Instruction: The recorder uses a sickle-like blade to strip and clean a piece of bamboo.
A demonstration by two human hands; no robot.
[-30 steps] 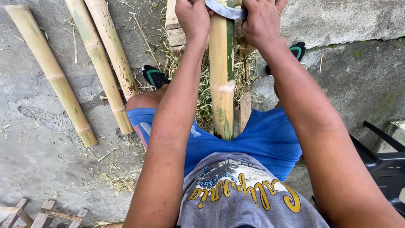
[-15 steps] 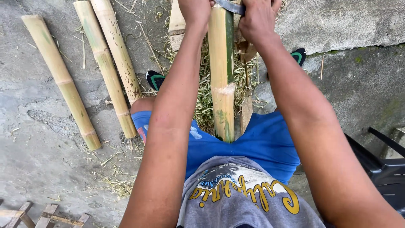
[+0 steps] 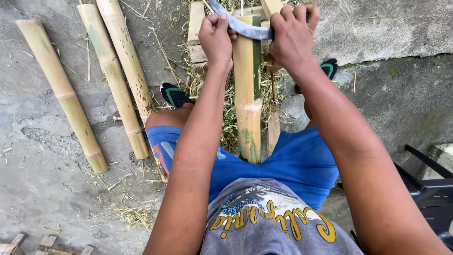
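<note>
Blade [image 3: 247,28] across bamboo pole [image 3: 247,94], left hand [image 3: 215,38] and right hand [image 3: 292,35] at its ends.

Curved blade [image 3: 245,27] lower along bamboo pole [image 3: 247,89]

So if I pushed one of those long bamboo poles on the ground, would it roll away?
Probably a little. The bamboo poles are round and lie on fairly flat concrete, so a sideways push could roll one. They look stiff, not bendy. The ridged joints and scattered shavings might stop it soon.
</note>
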